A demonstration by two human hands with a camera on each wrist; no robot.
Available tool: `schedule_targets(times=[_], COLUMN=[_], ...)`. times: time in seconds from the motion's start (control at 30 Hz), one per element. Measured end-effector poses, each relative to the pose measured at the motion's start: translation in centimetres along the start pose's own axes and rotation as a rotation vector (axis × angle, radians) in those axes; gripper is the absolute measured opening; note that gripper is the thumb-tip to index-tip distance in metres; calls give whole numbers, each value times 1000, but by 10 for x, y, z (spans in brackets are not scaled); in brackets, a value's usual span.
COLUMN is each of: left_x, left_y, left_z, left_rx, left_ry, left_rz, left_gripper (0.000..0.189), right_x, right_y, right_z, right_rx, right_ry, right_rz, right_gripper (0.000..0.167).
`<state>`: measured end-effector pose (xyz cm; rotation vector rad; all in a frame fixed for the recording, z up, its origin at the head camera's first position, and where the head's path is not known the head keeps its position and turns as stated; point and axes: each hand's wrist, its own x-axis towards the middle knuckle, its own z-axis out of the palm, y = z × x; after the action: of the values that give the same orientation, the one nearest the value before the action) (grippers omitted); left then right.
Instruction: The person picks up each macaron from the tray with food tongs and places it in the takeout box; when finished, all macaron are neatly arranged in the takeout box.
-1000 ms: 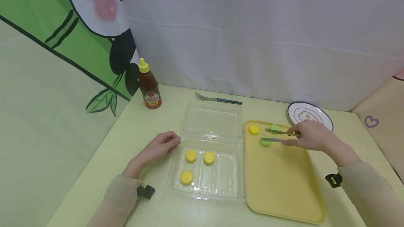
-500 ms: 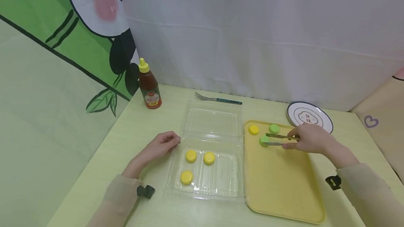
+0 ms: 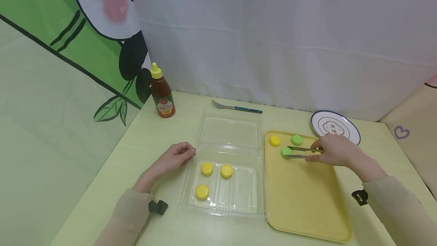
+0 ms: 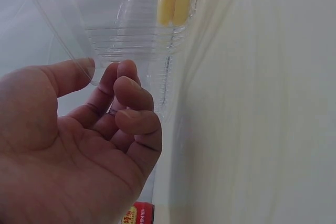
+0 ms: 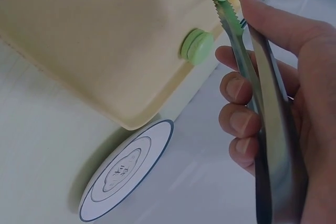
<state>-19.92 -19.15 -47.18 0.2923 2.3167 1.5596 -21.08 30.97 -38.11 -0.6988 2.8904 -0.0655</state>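
Note:
My right hand (image 3: 336, 150) grips metal tongs (image 5: 268, 98), thumb on one arm and fingers round the other. The serrated tips stand either side of a green macaron (image 3: 286, 152) on the yellow tray (image 3: 307, 200). Behind it on the tray sit another green macaron (image 3: 297, 139) and a yellow macaron (image 3: 274, 141). With thumb and curled fingers, my left hand (image 3: 175, 155) pinches the left edge of an open clear plastic box (image 3: 242, 193). Three yellow macarons lie in its near half, one (image 3: 202, 192) toward the front left.
A sauce bottle (image 3: 163, 96) with a yellow cap stands at the back left. Behind the box's lid lies a fork (image 3: 236, 107) with a dark handle. A white plate (image 3: 336, 126) sits against the tray's far right corner. A curtain (image 3: 266, 48) hangs behind the table.
The right hand has brought the tongs slightly toward me, away from the rear green macaron. Their tips have drawn closer together at the nearer one. The left hand stays put.

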Motion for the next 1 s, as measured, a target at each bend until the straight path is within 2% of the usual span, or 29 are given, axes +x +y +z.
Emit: schedule_targets(times=[0.47, 0.87, 1.0], left_x=[-1, -1, -2], left_y=[-1, 0, 0], left_z=[0, -1, -1], left_rx=[-4, -8, -6], left_ry=[-1, 4, 3], left_rz=[16, 3, 3], left_gripper=[27, 27, 27], right_x=[0, -6, -7], right_y=[-5, -7, -7], right_z=[-3, -15, -21], right_rx=[-9, -29, -39], right_ry=[12, 10, 12], right_rz=[-26, -21, -18], right_gripper=[39, 28, 32])
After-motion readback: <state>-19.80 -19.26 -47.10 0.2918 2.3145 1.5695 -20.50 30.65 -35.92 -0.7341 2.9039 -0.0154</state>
